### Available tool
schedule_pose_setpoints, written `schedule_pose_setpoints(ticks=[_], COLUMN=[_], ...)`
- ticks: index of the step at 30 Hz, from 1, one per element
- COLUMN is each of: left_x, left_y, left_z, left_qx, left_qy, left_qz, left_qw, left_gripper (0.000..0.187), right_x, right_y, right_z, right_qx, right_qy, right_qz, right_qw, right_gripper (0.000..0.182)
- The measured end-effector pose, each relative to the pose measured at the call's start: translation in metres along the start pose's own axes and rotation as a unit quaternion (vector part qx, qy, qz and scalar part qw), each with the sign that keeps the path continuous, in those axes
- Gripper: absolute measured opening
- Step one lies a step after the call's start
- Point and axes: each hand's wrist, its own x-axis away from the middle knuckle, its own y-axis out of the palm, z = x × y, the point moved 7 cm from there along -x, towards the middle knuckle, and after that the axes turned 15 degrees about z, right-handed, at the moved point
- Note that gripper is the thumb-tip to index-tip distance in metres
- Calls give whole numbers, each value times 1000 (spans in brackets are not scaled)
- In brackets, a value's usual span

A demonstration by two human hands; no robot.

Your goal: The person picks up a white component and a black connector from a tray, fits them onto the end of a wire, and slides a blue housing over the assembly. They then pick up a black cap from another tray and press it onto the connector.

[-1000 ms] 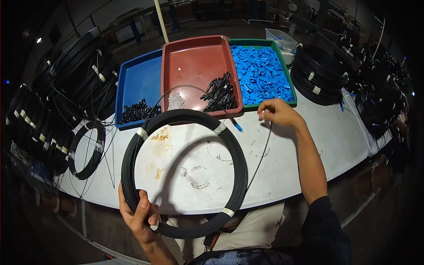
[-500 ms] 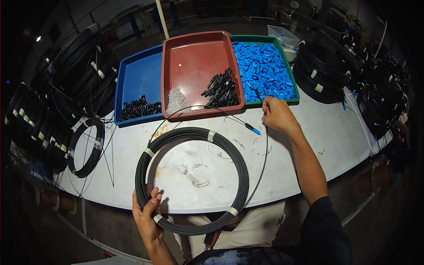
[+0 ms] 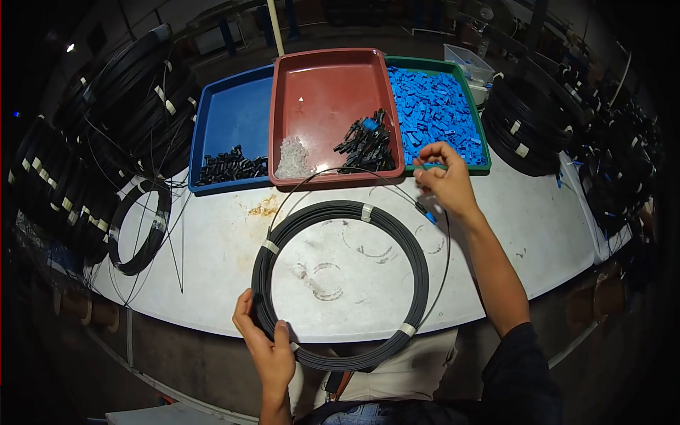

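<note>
A coil of black cable [image 3: 419, 283], bound with white tape bands, lies on the white table and overhangs its front edge. My left hand [image 3: 269, 354] touches the coil's lower left, thumb over the strands and fingers apart along the outer side. One loose cable end arches over the top and carries a black connector with a blue tip [image 3: 431, 218]. Another strand rises on the right toward my right hand [image 3: 450, 184]; its end is hidden there. That hand hovers before the green tray [image 3: 484, 152], fingers curved and apart, nothing visible in them.
The red tray [image 3: 333, 60] holds clear pieces [image 3: 292, 157], black connectors [image 3: 365, 152] and a blue piece [image 3: 370, 125]. Black parts [image 3: 234, 168] lie in the blue tray [image 3: 212, 106]. Blue pieces [image 3: 435, 106] fill the green tray. Cable coils [image 3: 524, 127] stand on both sides.
The coil and my left hand have shifted right; its fingers have moved outside the ring. My right hand has opened and no longer shows a black piece. A blue piece now appears over the black connectors.
</note>
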Motion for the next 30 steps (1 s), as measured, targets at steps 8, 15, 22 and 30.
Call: schedule_pose_setpoints(ticks=[8, 15, 22, 30], left_x=[-13, -71, -96, -114], left_y=[10, 57, 145, 172], left_z=[44, 93, 114, 99], left_qx=[-219, -95, -70, 28], left_qy=[133, 375, 548, 576], left_qz=[-64, -141, -197, -200], left_qw=[965, 911, 810, 792], left_gripper=[66, 57, 59, 23], right_x=[24, 45, 53, 35], right_y=[28, 44, 50, 38], right_z=[-1, -15, -21, -18], right_qx=[49, 26, 49, 129], right_qy=[-51, -139, -207, -231], right_qz=[-79, -104, -109, -71], right_qw=[994, 984, 971, 962], right_gripper=[30, 26, 23, 14])
